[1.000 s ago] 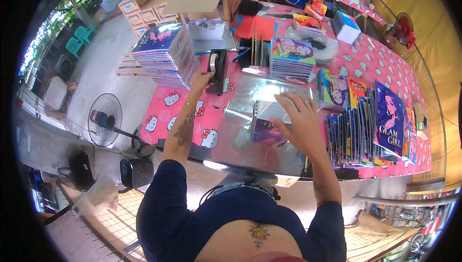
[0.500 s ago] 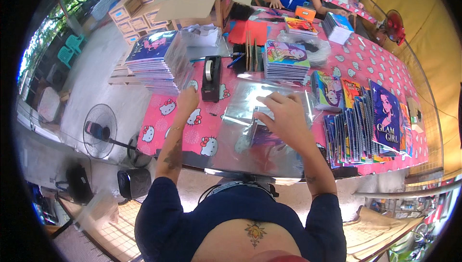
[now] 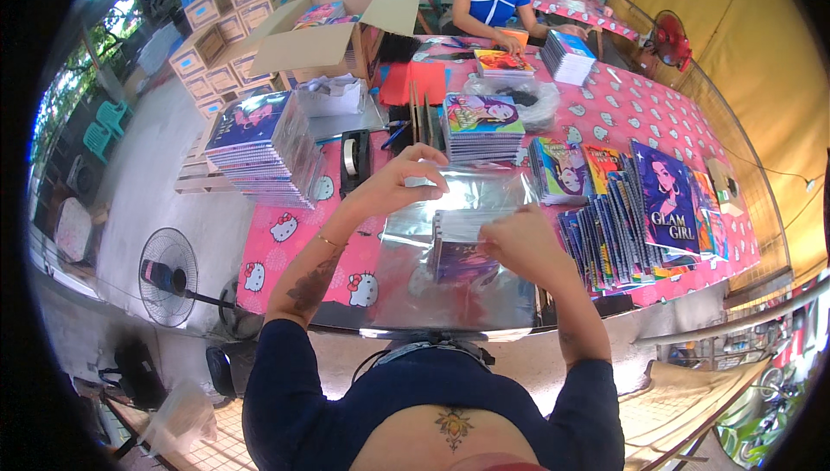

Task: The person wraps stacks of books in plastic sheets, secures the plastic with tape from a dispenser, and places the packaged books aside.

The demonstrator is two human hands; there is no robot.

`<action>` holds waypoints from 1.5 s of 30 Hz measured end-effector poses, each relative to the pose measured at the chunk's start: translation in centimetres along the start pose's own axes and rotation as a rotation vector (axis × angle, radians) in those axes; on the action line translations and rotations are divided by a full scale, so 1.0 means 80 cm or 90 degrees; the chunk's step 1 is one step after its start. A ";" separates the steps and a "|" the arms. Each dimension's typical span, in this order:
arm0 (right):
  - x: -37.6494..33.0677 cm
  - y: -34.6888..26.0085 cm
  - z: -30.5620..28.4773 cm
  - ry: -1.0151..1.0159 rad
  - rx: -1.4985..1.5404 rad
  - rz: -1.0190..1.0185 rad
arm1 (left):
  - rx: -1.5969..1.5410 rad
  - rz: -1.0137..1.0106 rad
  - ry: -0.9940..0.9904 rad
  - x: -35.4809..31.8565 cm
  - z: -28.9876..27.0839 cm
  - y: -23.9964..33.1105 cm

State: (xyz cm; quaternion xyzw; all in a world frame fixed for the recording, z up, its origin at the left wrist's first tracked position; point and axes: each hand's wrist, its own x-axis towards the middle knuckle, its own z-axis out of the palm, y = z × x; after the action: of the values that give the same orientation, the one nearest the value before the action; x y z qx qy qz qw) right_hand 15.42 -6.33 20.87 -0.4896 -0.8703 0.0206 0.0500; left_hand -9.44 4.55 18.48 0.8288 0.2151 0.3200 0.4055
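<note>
On the table before me, a small stack of purple-covered notebooks (image 3: 460, 265) lies within clear plastic film (image 3: 402, 276), which spreads out flat around it. My right hand (image 3: 529, 242) is at the stack's right edge, its fingers curled down on the film. Above the stack's far left side hovers my left hand (image 3: 399, 186), thumb and fingers apart, with nothing visible between them. A black tape dispenser (image 3: 355, 164) stands just beyond my left wrist.
At left is a tall stack of wrapped notebooks (image 3: 259, 147); ahead, another notebook stack (image 3: 484, 130). Spiral notebooks (image 3: 618, 229) crowd the right side. An open carton (image 3: 324, 52) stands at the far left. A co-worker in blue (image 3: 493, 0) sits across, handling notebooks. A fan (image 3: 169, 276) stands at left.
My left hand has moved from beside the tape dispenser rightward to above the film. My right hand has gone from spread over the stack to curled at its right edge. The view has shifted slightly.
</note>
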 end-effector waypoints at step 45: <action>0.069 0.141 0.117 0.008 0.958 0.021 | -0.242 -0.219 0.066 -0.006 0.097 -0.072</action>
State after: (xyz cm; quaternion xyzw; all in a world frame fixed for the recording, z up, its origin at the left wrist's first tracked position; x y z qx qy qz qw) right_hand 21.19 4.36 10.94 -0.3361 -0.6138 0.6075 0.3758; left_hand -4.81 3.42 10.04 0.6714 0.3091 0.3230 0.5911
